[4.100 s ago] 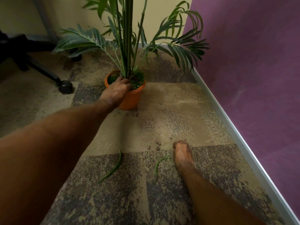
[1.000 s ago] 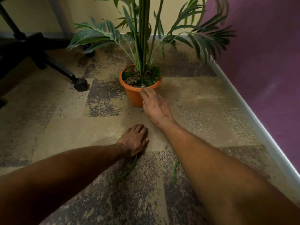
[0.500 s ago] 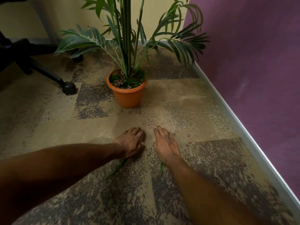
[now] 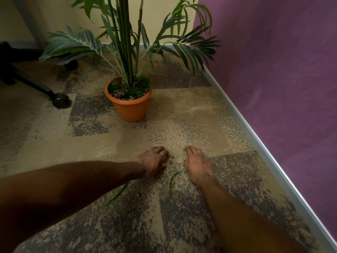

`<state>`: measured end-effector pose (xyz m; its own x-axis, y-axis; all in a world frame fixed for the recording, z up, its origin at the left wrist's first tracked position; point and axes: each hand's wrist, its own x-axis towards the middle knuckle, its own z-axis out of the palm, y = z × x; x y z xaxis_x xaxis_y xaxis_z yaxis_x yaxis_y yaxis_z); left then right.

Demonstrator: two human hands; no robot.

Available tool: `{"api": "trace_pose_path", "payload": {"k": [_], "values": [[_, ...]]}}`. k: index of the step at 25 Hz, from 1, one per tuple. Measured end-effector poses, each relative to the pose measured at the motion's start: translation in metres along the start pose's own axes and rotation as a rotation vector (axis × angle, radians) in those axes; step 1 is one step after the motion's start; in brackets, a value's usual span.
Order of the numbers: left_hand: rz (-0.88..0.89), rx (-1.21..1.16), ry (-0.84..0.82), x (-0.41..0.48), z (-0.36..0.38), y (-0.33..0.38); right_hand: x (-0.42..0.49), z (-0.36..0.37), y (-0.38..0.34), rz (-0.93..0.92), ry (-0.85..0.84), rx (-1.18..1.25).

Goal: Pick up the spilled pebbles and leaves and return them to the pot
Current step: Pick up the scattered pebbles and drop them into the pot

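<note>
Brown pebbles lie on the carpet between a person's 2 hands, well short of the orange pot that stands beyond them. The left hand is the nearer one, its fingers flat and loosely spread with the stones touching or just beside their inner edge. The right hand rests palm-down on the far side of the stones from the left, fingers extended, gripping nothing visible. 1 green leaf curves back from the right hand's thumb side, its long axis pointing away from the pot; a second leaf shows below the left wrist. A pinch by the left hand looks like the shortest move.
</note>
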<state>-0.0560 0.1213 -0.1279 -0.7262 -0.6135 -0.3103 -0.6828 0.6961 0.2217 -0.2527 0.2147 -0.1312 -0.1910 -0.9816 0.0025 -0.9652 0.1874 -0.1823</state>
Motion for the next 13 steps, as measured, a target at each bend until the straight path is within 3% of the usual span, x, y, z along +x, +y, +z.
{"api": "trace_pose_path", "payload": {"k": [6,13], "values": [[-0.021,-0.068,0.026,0.014,0.002,0.004,0.016,0.003,-0.008,-0.033,-0.022,0.077],[-0.034,-0.304,0.09,0.027,0.003,0.005,0.033,0.022,-0.009,0.064,-0.063,0.171]]}}
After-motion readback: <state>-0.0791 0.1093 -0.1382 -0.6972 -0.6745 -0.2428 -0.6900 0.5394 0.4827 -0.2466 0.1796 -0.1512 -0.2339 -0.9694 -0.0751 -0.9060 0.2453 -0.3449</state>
